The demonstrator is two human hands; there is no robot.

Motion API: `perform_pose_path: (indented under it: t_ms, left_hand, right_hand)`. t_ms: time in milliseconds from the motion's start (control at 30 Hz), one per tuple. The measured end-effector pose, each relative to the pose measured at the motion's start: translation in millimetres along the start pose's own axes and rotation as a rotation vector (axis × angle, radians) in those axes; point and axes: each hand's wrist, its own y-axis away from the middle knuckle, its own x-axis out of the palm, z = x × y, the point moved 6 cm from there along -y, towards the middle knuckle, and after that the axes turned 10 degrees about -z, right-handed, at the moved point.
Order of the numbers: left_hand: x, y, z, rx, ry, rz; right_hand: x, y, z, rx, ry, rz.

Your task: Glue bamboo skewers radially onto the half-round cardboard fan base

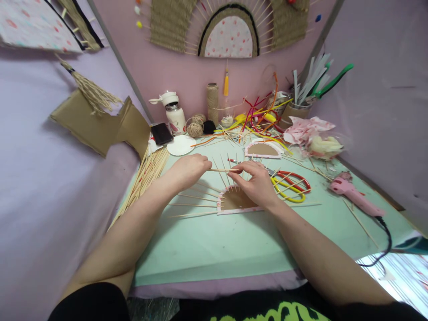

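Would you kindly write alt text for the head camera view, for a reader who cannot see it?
Two bare hands, left hand and right hand, pinch one thin wooden skewer between them above a brown cardboard half-circle with skewers fanning from its rim, on a pale green mat. Red and yellow scissors and a pink glue gun lie to the right.

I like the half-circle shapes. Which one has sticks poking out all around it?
The cardboard half-circle under the right hand, fanned with skewers. The other half-circle, farther back, shows no such fan.

Pink back wall, hung with a woven straw arch panel. Lilac fabric side walls stood left and right. Mint-green table surface was evenly lit, edged in lilac cloth.
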Motion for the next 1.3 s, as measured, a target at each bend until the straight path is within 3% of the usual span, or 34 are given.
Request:
perform_pose_path:
  t_ms: [400,667,800,1033,1300]
  left_hand:
    - [1.5,0.4,2.9,0.005,0.0,-0.052]
    - [-4.9,6.5,45.4,-0.18,-0.04,-0.13]
    - [-8.0,10.2,57.3,-0.202,-0.025,-0.159]
    - [-6.3,11.6,60.1,-0.203,0.002,-0.176]
    - [-4.2,11.0,61.8,-0.18,0.037,-0.194]
  right_hand:
    - [-2.5,-0.9,5.6,-0.019,-0.014,-0.007]
    - [1.3,3.0,3.5,-0.057,0.152,-0.002]
    - [11.0,8.0,0.9,-0.051,0.263,0.116]
    - [25.5,18.5,1.5,-0.057,0.46,0.393]
    - [31.2,25.6,6.6,-0.109,0.478,0.502]
